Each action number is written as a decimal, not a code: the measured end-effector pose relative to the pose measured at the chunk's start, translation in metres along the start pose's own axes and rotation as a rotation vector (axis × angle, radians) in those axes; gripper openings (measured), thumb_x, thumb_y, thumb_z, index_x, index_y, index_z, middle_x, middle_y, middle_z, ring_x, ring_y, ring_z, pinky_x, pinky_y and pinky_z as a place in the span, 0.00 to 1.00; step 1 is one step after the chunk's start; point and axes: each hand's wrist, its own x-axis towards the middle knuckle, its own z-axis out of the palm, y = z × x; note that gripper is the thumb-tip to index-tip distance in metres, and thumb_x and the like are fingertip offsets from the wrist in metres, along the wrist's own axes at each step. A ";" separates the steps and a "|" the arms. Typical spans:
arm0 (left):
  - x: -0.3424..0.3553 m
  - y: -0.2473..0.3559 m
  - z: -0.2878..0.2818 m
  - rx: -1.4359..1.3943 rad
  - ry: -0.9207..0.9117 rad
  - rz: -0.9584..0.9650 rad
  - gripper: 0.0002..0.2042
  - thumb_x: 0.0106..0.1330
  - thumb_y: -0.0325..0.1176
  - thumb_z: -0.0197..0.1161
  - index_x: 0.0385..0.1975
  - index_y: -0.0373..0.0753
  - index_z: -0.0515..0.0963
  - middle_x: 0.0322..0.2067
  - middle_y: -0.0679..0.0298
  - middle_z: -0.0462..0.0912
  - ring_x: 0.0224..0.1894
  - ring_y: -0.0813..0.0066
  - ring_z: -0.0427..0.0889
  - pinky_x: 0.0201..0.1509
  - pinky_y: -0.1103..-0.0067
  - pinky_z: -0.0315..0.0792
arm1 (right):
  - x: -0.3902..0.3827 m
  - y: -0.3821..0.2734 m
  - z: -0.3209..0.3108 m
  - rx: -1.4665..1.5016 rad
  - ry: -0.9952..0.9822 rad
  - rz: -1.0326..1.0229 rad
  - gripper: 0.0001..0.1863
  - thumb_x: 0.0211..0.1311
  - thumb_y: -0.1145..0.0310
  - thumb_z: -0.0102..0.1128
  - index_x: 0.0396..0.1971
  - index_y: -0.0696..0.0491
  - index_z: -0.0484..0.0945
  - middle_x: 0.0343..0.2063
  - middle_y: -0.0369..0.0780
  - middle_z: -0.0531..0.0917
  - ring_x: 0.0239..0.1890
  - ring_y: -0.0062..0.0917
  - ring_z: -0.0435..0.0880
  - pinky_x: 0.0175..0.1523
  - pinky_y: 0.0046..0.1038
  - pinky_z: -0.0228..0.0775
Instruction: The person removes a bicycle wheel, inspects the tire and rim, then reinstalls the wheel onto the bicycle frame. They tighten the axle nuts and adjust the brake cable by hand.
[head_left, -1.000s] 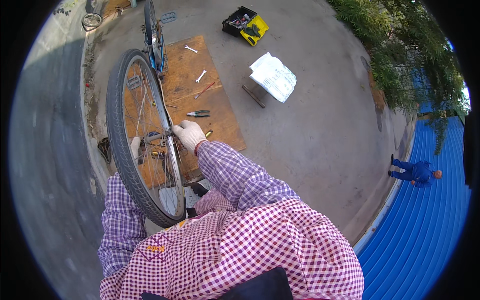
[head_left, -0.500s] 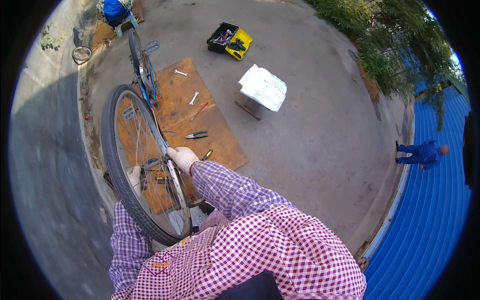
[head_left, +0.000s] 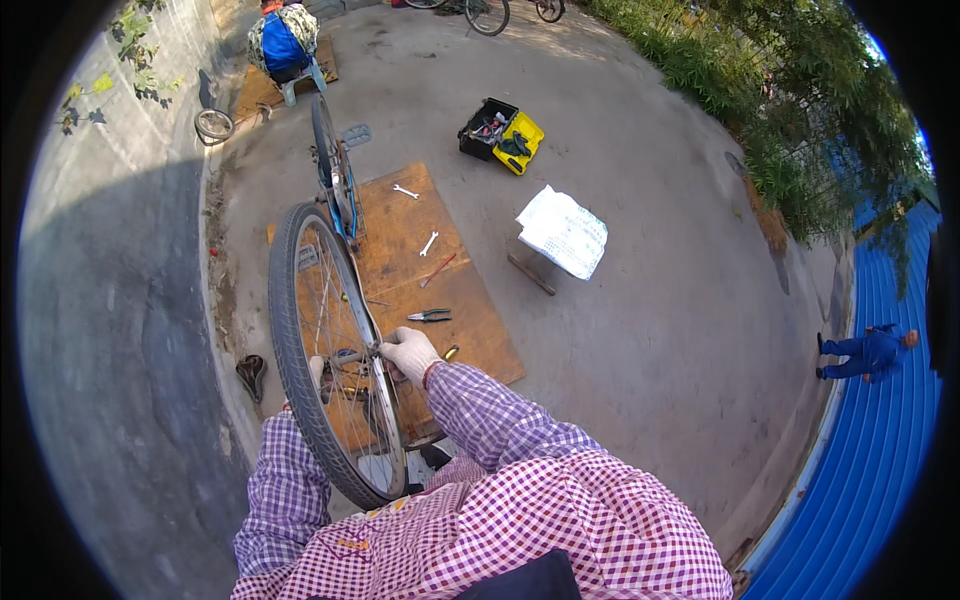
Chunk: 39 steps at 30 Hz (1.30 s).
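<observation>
A bicycle wheel (head_left: pixel 285 330) with a black tyre and thin spokes stands upright just before me, part of a blue-framed bicycle (head_left: pixel 343 205). My right hand (head_left: pixel 412 354), in a pale glove, is at the wheel's right side beside the hub and a silver bar. Its fingers are closed there; whatever they pinch is too small to make out. Beyond the spokes on the left side, my gloved left hand (head_left: pixel 317 372) is close to the hub, mostly covered by the tyre, with its fingers hidden.
On the wooden board (head_left: pixel 470 330) lie wrenches (head_left: pixel 429 243), pliers (head_left: pixel 430 315) and a red-handled tool (head_left: pixel 438 270). A saddle (head_left: pixel 252 377) lies by the left wall. Further off are a toolbox (head_left: pixel 500 135), a paper-topped stool (head_left: pixel 563 232) and a person in blue (head_left: pixel 868 353).
My view has tilted up, so the scene sits lower and further right. My right hand has shifted along the silver bar to the hub. The left hand shows less behind the tyre.
</observation>
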 end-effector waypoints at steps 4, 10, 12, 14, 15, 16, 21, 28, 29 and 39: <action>0.002 -0.004 0.006 0.078 0.048 -0.026 0.23 0.81 0.48 0.54 0.53 0.30 0.79 0.30 0.61 0.84 0.23 0.76 0.80 0.25 0.78 0.73 | 0.004 0.009 -0.005 -0.014 -0.017 0.003 0.15 0.75 0.65 0.61 0.48 0.63 0.80 0.26 0.38 0.82 0.22 0.22 0.80 0.26 0.27 0.74; -0.013 -0.008 0.001 0.082 0.061 0.081 0.25 0.81 0.49 0.55 0.58 0.29 0.77 0.35 0.60 0.85 0.27 0.75 0.83 0.28 0.77 0.76 | 0.009 0.014 -0.002 -0.291 -0.005 -0.058 0.22 0.78 0.55 0.53 0.46 0.62 0.81 0.25 0.42 0.82 0.23 0.28 0.81 0.29 0.33 0.75; -0.012 -0.008 0.001 0.082 0.068 0.040 0.26 0.81 0.49 0.56 0.60 0.28 0.76 0.36 0.59 0.86 0.28 0.75 0.84 0.29 0.76 0.77 | 0.009 0.015 -0.003 -0.324 -0.002 -0.115 0.26 0.78 0.50 0.49 0.45 0.62 0.81 0.26 0.44 0.82 0.24 0.32 0.82 0.32 0.36 0.76; -0.007 -0.009 0.001 0.047 0.081 -0.023 0.28 0.81 0.49 0.56 0.63 0.27 0.75 0.39 0.58 0.87 0.29 0.74 0.85 0.30 0.76 0.78 | 0.009 0.018 -0.002 -0.321 -0.001 -0.129 0.30 0.78 0.47 0.46 0.44 0.63 0.81 0.28 0.46 0.83 0.26 0.34 0.83 0.36 0.39 0.76; -0.004 -0.011 0.001 0.094 0.103 -0.022 0.28 0.80 0.49 0.56 0.65 0.27 0.74 0.40 0.57 0.87 0.30 0.73 0.85 0.31 0.75 0.79 | 0.008 0.020 0.000 -0.301 -0.001 -0.112 0.31 0.78 0.46 0.46 0.44 0.63 0.82 0.29 0.47 0.84 0.29 0.35 0.84 0.38 0.40 0.76; 0.000 -0.013 0.000 0.110 0.102 -0.021 0.30 0.80 0.50 0.57 0.66 0.27 0.73 0.42 0.56 0.87 0.31 0.72 0.86 0.33 0.74 0.80 | 0.009 0.022 0.002 -0.281 -0.002 -0.095 0.32 0.78 0.45 0.45 0.43 0.64 0.82 0.30 0.48 0.84 0.31 0.36 0.85 0.41 0.41 0.76; 0.023 -0.041 -0.015 0.141 0.116 -0.074 0.35 0.78 0.53 0.58 0.73 0.28 0.67 0.58 0.48 0.82 0.44 0.66 0.88 0.46 0.70 0.83 | 0.015 0.028 0.016 -0.374 0.091 -0.109 0.33 0.76 0.42 0.47 0.46 0.63 0.83 0.36 0.53 0.86 0.41 0.37 0.88 0.48 0.42 0.75; 0.009 -0.028 0.002 0.020 0.090 0.046 0.17 0.78 0.45 0.58 0.45 0.34 0.81 0.31 0.54 0.87 0.27 0.65 0.85 0.30 0.67 0.79 | -0.014 0.004 -0.005 -0.403 0.149 -0.107 0.27 0.74 0.48 0.57 0.48 0.62 0.82 0.33 0.50 0.86 0.34 0.36 0.88 0.42 0.39 0.78; -0.008 -0.016 0.009 0.032 0.101 0.010 0.19 0.78 0.46 0.58 0.50 0.34 0.79 0.38 0.53 0.84 0.34 0.64 0.84 0.36 0.66 0.79 | -0.025 -0.001 -0.014 -0.387 0.109 -0.107 0.25 0.74 0.51 0.58 0.48 0.62 0.82 0.32 0.48 0.87 0.32 0.33 0.87 0.40 0.37 0.78; -0.002 -0.043 -0.046 0.193 0.105 -0.056 0.27 0.78 0.48 0.59 0.64 0.30 0.76 0.60 0.48 0.79 0.59 0.59 0.80 0.60 0.65 0.76 | 0.007 0.033 0.050 -0.260 -0.060 -0.033 0.19 0.73 0.57 0.60 0.47 0.60 0.83 0.28 0.39 0.86 0.27 0.23 0.82 0.31 0.29 0.74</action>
